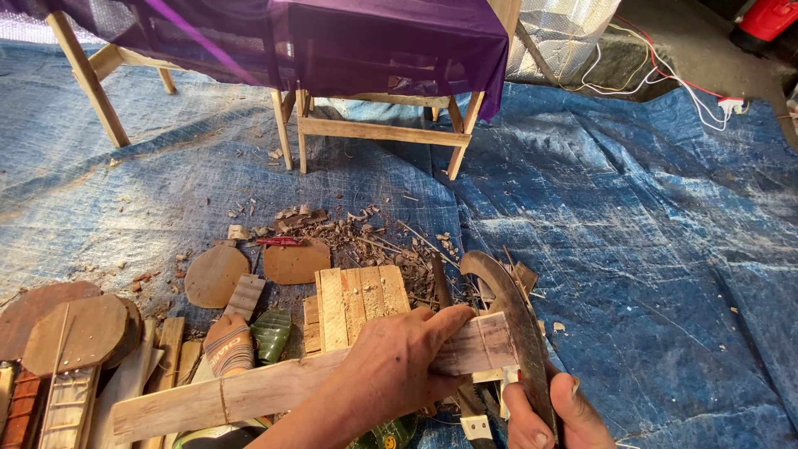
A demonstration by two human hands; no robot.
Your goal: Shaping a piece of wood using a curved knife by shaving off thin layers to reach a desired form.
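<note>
While the curved blade meets the end of the slat, these are the points that matter:

Risk to fingers: the left hand grips the wooden slat close to where the curved blade crosses it; I judge that a glancing cut could run along the grain toward the thumb, which lies on top just beside the edge.

Risk of slipping: the slat is held in the air over the clutter, not braced on anything I can see, so a hard stroke could twist it out of the grip.

Risk of splitting: pencil lines mark the slat's right end; a stroke off those lines would likely spoil the piece.

Left hand: curled around the slat from above, fingers wrapped under, thumb stretched along the top face toward the blade. It is closed firmly on the wood.

Right hand: the right hand sits at the lower edge of the view, fingers folded around the blade's handle; the handle itself is mostly hidden.

Slat position: it runs from lower left to the centre right, its marked end touching the blade.

Underneath: a small slatted wooden panel lies on the blue tarpaulin, with wood chips beyond it and round wooden discs to the left.

Background: a wooden table draped in purple cloth.
</note>
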